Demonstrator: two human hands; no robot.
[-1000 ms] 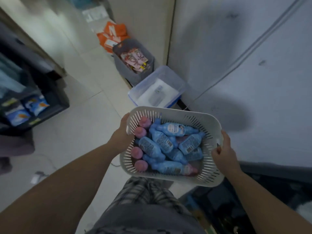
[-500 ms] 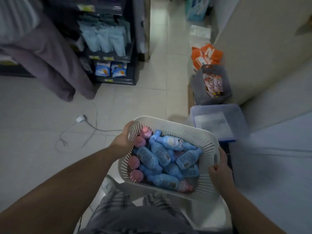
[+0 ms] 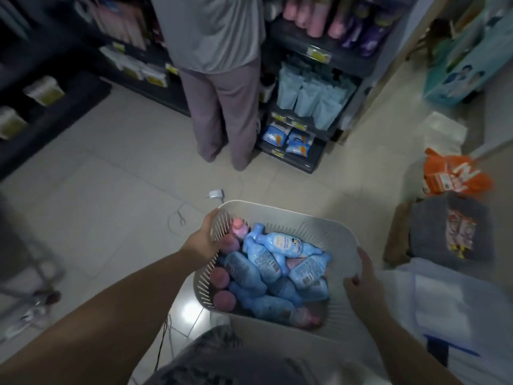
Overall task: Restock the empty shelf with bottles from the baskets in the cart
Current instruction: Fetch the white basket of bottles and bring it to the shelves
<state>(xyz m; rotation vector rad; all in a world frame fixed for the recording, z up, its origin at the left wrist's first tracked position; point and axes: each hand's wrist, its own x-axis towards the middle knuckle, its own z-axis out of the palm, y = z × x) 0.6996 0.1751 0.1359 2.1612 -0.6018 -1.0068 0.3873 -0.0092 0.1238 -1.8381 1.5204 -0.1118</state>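
I carry a white slotted basket in front of my waist. It holds several blue bottles with pink caps, lying in a heap. My left hand grips the basket's left rim, thumb inside against the slots. On the opposite rim, my right hand has its fingers curled over the edge. Dark shelves with blue pouches and pink and purple packs stand ahead.
A person in a grey shirt and mauve trousers stands at the shelves, back to me. A white charger and cable lie on the tiled floor. At right sit a grey bin of packets, orange packs and a clear lidded box.
My view has swung left from the wall and bins toward the shelves and the standing person. Both hands keep the same hold on the basket.
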